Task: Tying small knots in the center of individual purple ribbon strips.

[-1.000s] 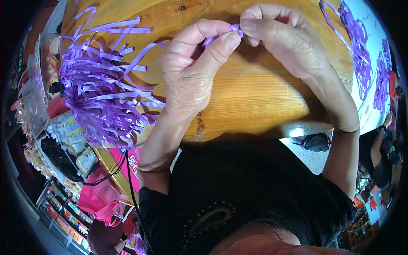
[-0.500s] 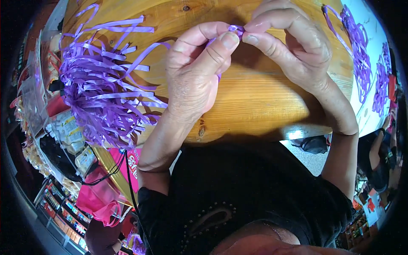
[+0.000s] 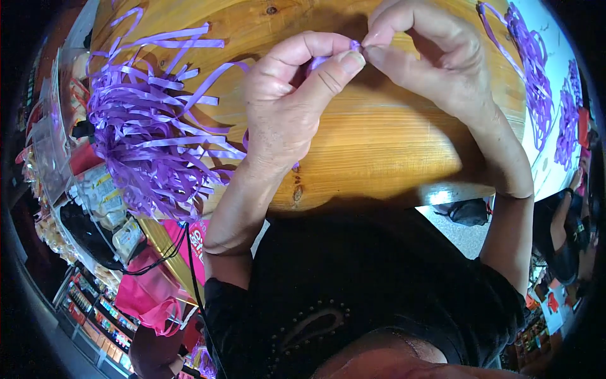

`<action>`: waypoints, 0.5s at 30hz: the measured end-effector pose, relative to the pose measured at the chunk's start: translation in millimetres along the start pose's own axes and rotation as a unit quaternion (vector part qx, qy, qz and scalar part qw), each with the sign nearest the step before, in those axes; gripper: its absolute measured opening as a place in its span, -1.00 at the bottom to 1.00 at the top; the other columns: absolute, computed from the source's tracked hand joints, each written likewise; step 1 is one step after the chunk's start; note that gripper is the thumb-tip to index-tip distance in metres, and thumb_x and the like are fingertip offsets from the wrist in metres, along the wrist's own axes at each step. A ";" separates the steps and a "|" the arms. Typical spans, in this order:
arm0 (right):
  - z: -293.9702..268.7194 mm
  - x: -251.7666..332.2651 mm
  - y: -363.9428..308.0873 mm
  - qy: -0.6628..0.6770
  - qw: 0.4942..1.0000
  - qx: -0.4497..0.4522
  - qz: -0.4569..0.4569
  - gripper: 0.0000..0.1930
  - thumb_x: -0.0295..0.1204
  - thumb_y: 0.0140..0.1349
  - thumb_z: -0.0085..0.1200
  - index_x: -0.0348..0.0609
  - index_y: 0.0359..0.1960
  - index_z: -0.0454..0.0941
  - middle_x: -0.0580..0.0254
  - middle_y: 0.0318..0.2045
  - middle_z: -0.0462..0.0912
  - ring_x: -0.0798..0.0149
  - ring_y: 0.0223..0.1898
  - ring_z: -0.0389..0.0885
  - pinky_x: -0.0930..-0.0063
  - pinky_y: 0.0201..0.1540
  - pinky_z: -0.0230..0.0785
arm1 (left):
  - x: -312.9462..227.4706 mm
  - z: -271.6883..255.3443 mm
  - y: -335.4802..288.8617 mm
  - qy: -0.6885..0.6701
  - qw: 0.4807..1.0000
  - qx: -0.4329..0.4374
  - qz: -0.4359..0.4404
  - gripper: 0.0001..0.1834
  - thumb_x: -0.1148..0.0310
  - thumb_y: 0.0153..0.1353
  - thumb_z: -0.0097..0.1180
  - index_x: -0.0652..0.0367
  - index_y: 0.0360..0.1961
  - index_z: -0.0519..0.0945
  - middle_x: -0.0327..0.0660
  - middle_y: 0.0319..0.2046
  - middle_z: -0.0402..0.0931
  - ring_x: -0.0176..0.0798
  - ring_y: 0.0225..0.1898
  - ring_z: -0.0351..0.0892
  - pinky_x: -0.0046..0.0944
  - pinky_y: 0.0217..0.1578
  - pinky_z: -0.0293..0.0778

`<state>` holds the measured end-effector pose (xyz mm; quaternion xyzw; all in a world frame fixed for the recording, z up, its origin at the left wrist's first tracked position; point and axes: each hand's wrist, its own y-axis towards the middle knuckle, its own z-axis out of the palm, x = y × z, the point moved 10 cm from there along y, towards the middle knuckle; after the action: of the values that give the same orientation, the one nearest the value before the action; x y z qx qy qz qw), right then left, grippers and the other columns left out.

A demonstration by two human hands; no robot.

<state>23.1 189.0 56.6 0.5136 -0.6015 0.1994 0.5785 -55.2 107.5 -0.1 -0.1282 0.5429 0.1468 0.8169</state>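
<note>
Above the wooden table point(image 3: 391, 142), my left hand point(image 3: 287, 104) is closed, pinching a purple ribbon point(image 3: 317, 62) between thumb and forefinger. A small bit of that ribbon sticks out past the fingertips. My right hand point(image 3: 435, 66) has its thumb and forefinger pressed together right at that end; whatever lies between them is too small to make out. Most of the held ribbon is hidden inside my left hand. Left of my left forearm lies a big heap of cut purple ribbons point(image 3: 148, 139), their loose ends spreading over the wood.
More purple ribbon bundles point(image 3: 535, 82) hang together on a white surface point(image 3: 514, 161) at the right. Beyond the table's left edge are clear plastic packages point(image 3: 104, 196) and a pink bag point(image 3: 142, 294). A black bag point(image 3: 467, 213) lies below the table's front edge. Another person's arm point(image 3: 560, 221) shows far right.
My right hand has turned slightly and its fingers have drawn closer together at the ribbon's end. Less ribbon shows between the two hands. My left hand has shifted only a little.
</note>
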 end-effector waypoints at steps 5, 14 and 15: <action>-2.3 12.0 -8.6 0.263 0.918 0.044 -0.295 -0.95 -0.61 0.11 0.07 -0.20 -0.40 0.52 0.40 -0.41 0.55 0.60 -0.36 0.44 0.73 -0.29 0.27 | -10.9 3.1 1.5 0.093 0.993 -0.004 0.065 -0.87 0.52 0.08 0.18 0.23 -0.30 0.59 -0.46 -0.52 0.45 -0.65 -0.51 0.28 -0.64 -0.50 0.21; 1.7 -30.4 -21.4 0.166 0.942 -0.057 0.287 -0.95 -0.61 0.13 0.08 -0.22 -0.37 0.52 0.41 -0.39 0.54 0.61 -0.32 0.44 0.74 -0.25 0.28 | -7.8 -15.1 -1.5 0.090 0.995 -0.045 0.023 -0.89 0.54 0.08 0.18 0.24 -0.32 0.60 -0.52 -0.61 0.37 -0.67 -0.58 0.19 -0.63 -0.59 0.09; 0.2 -51.4 -19.0 0.163 0.942 -0.064 0.287 -0.95 -0.61 0.13 0.08 -0.22 -0.37 0.52 0.41 -0.39 0.54 0.61 -0.32 0.44 0.74 -0.25 0.28 | -5.4 -11.2 0.9 0.075 0.996 -0.038 0.013 -0.89 0.54 0.08 0.18 0.25 -0.32 0.60 -0.51 -0.61 0.38 -0.67 -0.58 0.19 -0.63 -0.59 0.09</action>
<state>29.0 201.3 3.6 0.2419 -0.6321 0.3994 0.6184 -67.0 103.6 0.6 -0.1630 0.5983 0.1677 0.7664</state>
